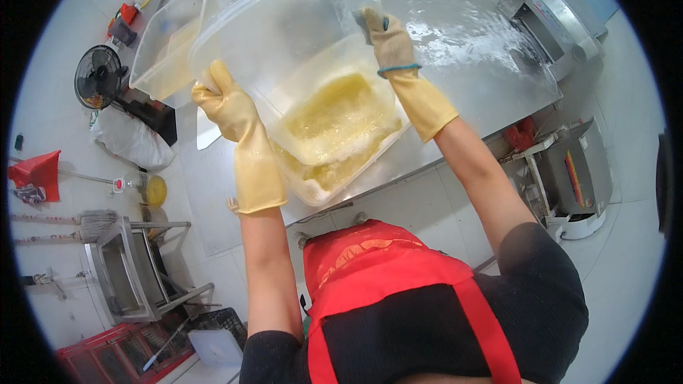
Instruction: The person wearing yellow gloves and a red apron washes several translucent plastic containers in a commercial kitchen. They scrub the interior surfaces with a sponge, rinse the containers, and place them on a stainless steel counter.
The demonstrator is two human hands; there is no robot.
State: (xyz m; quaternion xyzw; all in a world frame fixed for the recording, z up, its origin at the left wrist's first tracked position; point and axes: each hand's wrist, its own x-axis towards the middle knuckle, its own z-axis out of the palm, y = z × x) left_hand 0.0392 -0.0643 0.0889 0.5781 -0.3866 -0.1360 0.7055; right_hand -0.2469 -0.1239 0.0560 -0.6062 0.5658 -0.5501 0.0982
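Both my hands wear long yellow rubber gloves, and a blue-green-edged cuff shows at the right wrist. My left hand (pixel 227 104) grips the left side of a large translucent plastic tub (pixel 299 16), fingers curled at its rim. At the tub's upper right side, my right hand (pixel 389 40) holds on, with something dark by its fingers. The tub is tilted, its low end towards me. Yellowish, foamy liquid (pixel 336 112) shows through its lower part. Beneath it, a second translucent tub (pixel 320 194) appears to sit on the steel table, also with yellowish contents.
Another translucent bin (pixel 171 48) with pale contents stands at the left. The steel table (pixel 469 85) bears white smears near a steel machine (pixel 555 26). A black fan (pixel 98 76), a white sack (pixel 133 138) and a metal-framed stand (pixel 128 272) are further left.
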